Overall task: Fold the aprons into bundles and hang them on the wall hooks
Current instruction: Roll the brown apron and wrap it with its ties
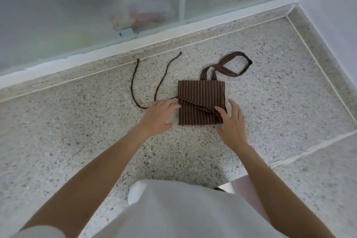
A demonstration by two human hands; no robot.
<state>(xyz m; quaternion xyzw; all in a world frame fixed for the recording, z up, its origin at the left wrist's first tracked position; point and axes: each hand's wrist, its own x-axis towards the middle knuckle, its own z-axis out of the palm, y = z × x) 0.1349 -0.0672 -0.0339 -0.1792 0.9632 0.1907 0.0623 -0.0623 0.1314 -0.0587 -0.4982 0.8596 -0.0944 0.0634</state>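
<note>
Brown apron (201, 100) btwn L hand (160, 115), R hand (231, 123).

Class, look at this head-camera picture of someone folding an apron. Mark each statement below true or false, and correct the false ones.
1. The apron lies folded into a compact square on a speckled floor. True.
2. The apron is plain blue. False: it is brown with thin pale stripes.
3. The neck loop sticks out from the far edge of the fold. True.
4. The left hand is raised well clear of the apron. False: its fingers touch the apron's left edge.
5. The two tie strings are tucked inside the bundle. False: they trail loose on the floor to the left.
6. The right hand rests at the apron's right side. True.
</note>
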